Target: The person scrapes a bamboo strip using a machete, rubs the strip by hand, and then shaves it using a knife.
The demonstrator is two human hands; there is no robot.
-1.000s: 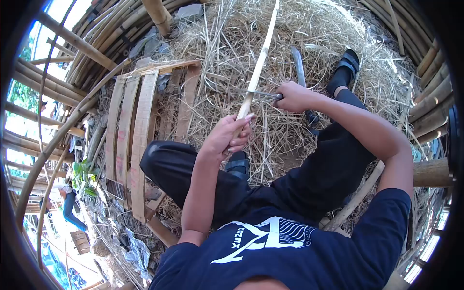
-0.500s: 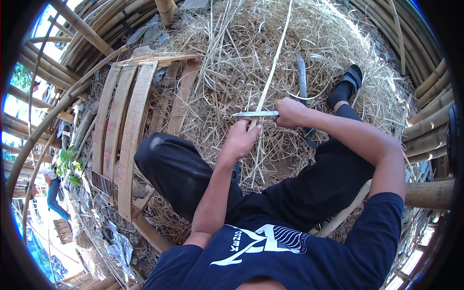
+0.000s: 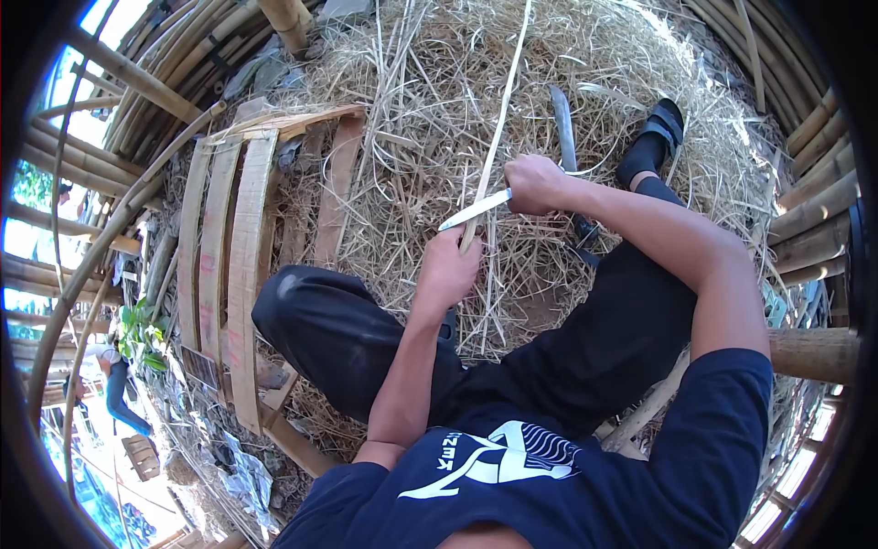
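My left hand is closed around the near end of a long, pale bamboo strip, which runs away from me over the shavings. In my closed right hand is a knife, its handle hidden by the fingers. The blade lies slantwise across the strip, just beyond my left fingers, with its tip pointing left and toward me. Beyond my right hand, a larger dark blade rests on the shavings.
Curled shavings cover the ground around my legs. A wooden slatted pallet stands on the left. Bamboo poles line both sides. A person is at the far left, outside the poles.
The knife has turned from nearly level to slanted, its tip now lower. My right hand has moved slightly left and away from me; my left hand has shifted slightly left.
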